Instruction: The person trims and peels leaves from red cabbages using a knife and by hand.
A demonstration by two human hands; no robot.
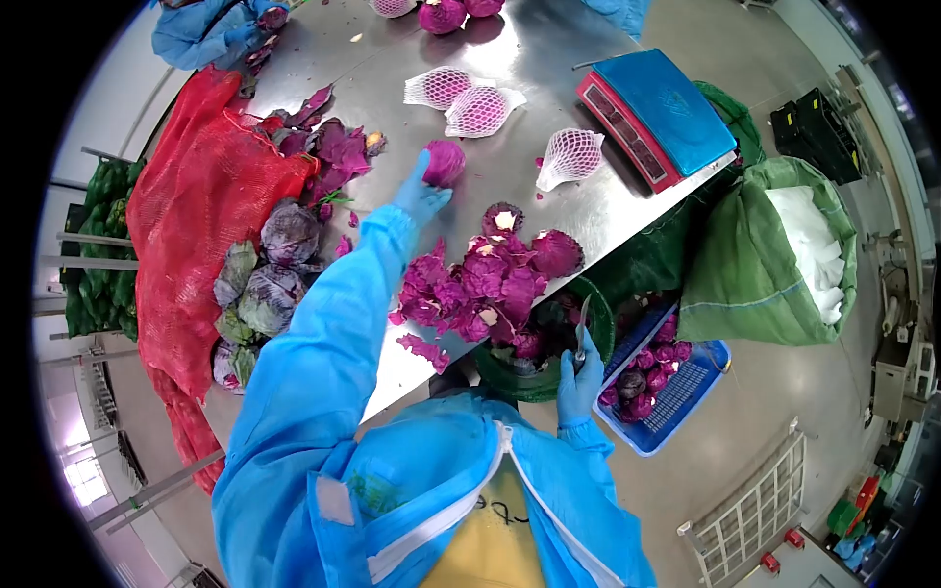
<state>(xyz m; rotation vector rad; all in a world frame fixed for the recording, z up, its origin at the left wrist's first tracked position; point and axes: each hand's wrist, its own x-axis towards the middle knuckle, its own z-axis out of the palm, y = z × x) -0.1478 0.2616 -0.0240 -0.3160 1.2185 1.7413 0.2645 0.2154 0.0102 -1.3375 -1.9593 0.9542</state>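
Note:
My left hand (421, 199), in a blue glove, reaches across the steel table with thumb and fingers around the near left side of a peeled red cabbage (445, 164). A small knife (582, 325) is in my right hand (580, 380), blade pointing up, beside a green bin (600, 299) at the table's near edge. Between my hands lies a heap of loose red cabbage leaves (495, 276) with trimmed pieces. Unpeeled cabbages (276, 297) spill from a red mesh sack (186, 216) left of my left arm.
Foam-netted cabbages (480, 111) lie farther back, another netted one (570, 157) near a blue-topped scale (659, 113). A blue crate (676, 402) with small cabbages and a green sack (769, 260) stand at right. A co-worker's blue sleeve (191, 34) shows top left.

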